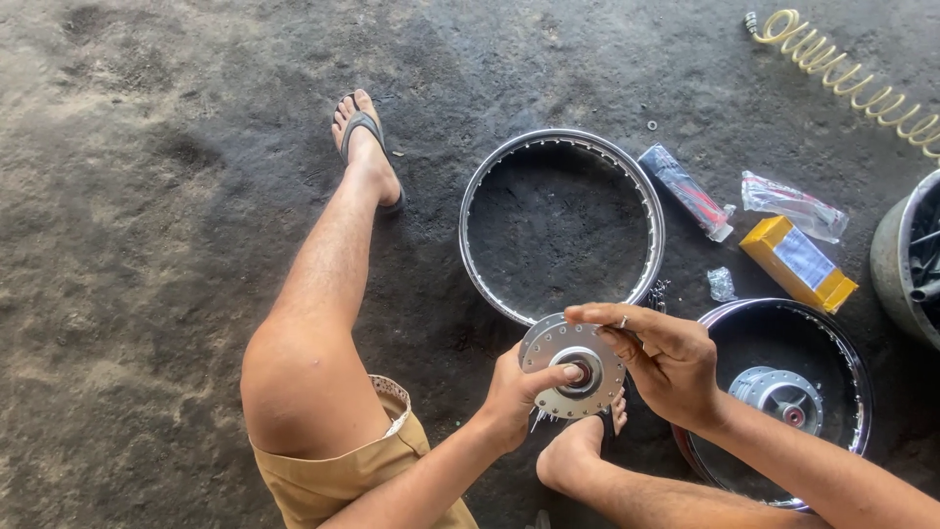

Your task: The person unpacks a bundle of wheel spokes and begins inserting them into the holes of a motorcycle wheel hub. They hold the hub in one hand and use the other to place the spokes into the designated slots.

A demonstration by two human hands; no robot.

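Note:
A round silver wheel hub (pixel 568 367) with a ring of small holes around its flange sits between my hands, held over my lap. My left hand (pixel 517 392) grips its lower left edge, thumb lying across the flange toward the centre. My right hand (pixel 661 358) reaches over the top right of the hub, fingers pinched at the flange rim; whether it holds a spoke I cannot tell. A few thin spokes stick out below the hub. An empty chrome wheel rim (pixel 562 223) lies flat on the ground just beyond the hub.
A second rim (pixel 850 367) with another hub (pixel 783 397) inside lies at the right. Behind it are a yellow box (pixel 798 263), two plastic-wrapped packets (pixel 685 191) and a coiled yellow hose (pixel 852 78). My left leg stretches out in a sandal (pixel 357 132); my other foot (pixel 573 451) is tucked under the hub.

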